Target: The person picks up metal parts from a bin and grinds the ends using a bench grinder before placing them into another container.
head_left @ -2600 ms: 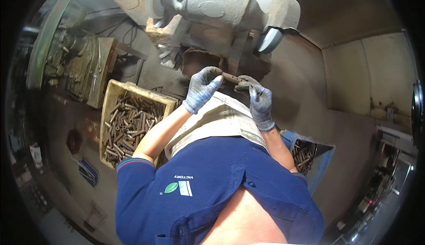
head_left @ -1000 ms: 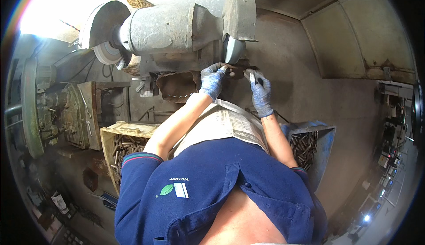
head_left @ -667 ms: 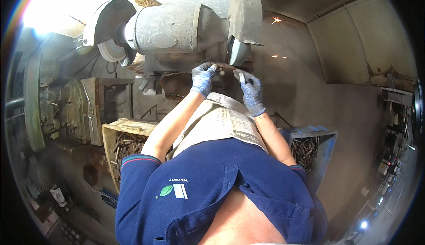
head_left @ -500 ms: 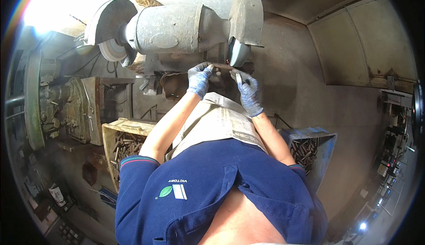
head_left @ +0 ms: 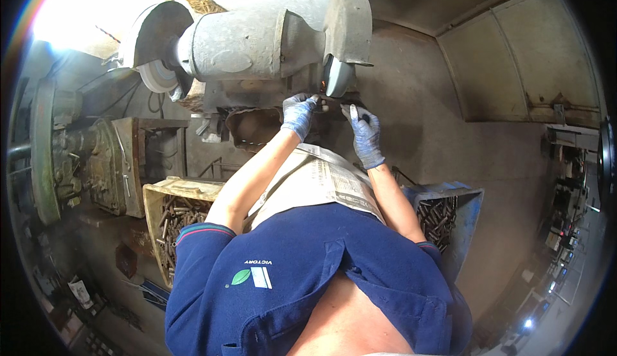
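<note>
At the lower edge of the right-hand grinding wheel [head_left: 340, 78] a dark metal rod [head_left: 334, 101] runs between my hands, hard to make out against the dark background. My left hand [head_left: 299, 115], in a blue and grey work glove, pinches its left end just left of the wheel. My right hand [head_left: 366, 136], gloved alike, is closed at the right end, its fingertips a little below the wheel. A small orange spark glows at the wheel's left edge. The bench grinder [head_left: 238, 45] has a grey motor body and metal guards.
A second wheel [head_left: 158, 76] sits under the left guard. A pale crate [head_left: 153, 218] of metal rods stands at my left, a blue crate [head_left: 472, 211] of similar rods at my right. Farther left is a greenish machine [head_left: 106, 163]. A paper-like apron [head_left: 321, 176] covers my lap.
My left hand has shifted right, closer to the wheel. The right hand has turned slightly and sits a little lower. The whole view has drifted slightly, the grinder appearing farther left.
</note>
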Demonstrator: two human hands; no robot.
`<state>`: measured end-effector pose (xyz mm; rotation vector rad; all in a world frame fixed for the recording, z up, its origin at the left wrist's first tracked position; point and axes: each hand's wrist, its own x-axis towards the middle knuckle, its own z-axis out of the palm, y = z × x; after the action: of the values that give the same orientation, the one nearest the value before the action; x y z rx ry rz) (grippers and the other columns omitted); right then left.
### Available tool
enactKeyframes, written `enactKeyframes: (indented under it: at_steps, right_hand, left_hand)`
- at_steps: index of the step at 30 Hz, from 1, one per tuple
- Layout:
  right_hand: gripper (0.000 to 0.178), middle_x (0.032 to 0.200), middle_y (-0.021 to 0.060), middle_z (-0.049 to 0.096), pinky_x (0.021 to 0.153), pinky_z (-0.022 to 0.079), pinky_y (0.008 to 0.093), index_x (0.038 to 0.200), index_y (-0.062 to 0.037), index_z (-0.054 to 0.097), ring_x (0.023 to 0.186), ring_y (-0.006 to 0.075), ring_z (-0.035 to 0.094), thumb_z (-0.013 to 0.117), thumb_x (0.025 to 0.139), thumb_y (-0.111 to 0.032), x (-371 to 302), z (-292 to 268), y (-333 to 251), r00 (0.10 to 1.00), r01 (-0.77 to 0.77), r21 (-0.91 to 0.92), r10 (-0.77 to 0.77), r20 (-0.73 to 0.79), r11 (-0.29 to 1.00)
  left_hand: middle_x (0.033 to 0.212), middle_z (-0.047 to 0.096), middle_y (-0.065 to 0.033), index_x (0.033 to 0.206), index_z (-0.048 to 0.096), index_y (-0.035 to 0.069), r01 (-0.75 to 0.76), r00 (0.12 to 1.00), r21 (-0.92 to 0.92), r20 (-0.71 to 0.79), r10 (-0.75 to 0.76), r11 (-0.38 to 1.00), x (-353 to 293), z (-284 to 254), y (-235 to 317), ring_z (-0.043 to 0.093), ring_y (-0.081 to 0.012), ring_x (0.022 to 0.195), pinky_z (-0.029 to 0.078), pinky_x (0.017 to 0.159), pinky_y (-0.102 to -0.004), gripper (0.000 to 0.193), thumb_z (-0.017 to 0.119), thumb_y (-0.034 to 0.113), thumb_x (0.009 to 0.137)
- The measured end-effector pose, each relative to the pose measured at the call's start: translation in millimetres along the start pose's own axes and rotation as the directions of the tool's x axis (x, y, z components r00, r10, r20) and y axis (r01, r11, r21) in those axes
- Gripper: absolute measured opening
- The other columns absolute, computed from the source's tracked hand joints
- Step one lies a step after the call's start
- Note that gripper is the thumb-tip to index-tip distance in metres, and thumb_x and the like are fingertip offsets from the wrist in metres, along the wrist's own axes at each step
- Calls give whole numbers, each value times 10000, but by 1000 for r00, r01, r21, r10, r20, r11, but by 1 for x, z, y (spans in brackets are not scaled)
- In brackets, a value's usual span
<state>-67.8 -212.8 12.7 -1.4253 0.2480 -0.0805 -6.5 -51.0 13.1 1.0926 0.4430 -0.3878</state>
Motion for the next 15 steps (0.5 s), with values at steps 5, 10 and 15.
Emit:
enactKeyframes:
  at_steps: [5, 10, 15]
  right_hand:
    - [215, 1014, 147, 638, 913, 473, 323, 997, 46, 632, 956, 201, 607, 555, 904, -132, 1, 21, 3, 999, -14, 30, 12, 43, 999]
    - [236, 1046, 154, 622, 932, 467, 343, 1049, 58, 605, 989, 226, 596, 533, 914, -122, 3, 33, 9, 996, 7, 9, -8, 94, 1000]
    - [245, 1161, 158, 556, 966, 448, 378, 1082, 75, 584, 1065, 255, 562, 501, 923, -93, -10, 34, 5, 985, 63, 228, -98, 145, 972]
  left_hand:
    - [750, 653, -82, 888, 628, -16, 12, 1000, -16, 1, -11, 1000, -3, -16, 17, 614, -141, 611, 492, 528, -255, 79, 581, 41, 860]
    - [793, 655, -94, 916, 619, -28, -70, 998, -8, -12, 69, 998, -1, -34, 18, 635, -157, 652, 515, 582, -268, 93, 574, 34, 864]
    - [823, 656, -106, 943, 609, -40, -176, 983, 68, 62, 172, 982, -19, -42, 29, 643, -170, 687, 527, 623, -270, 112, 575, 32, 863]
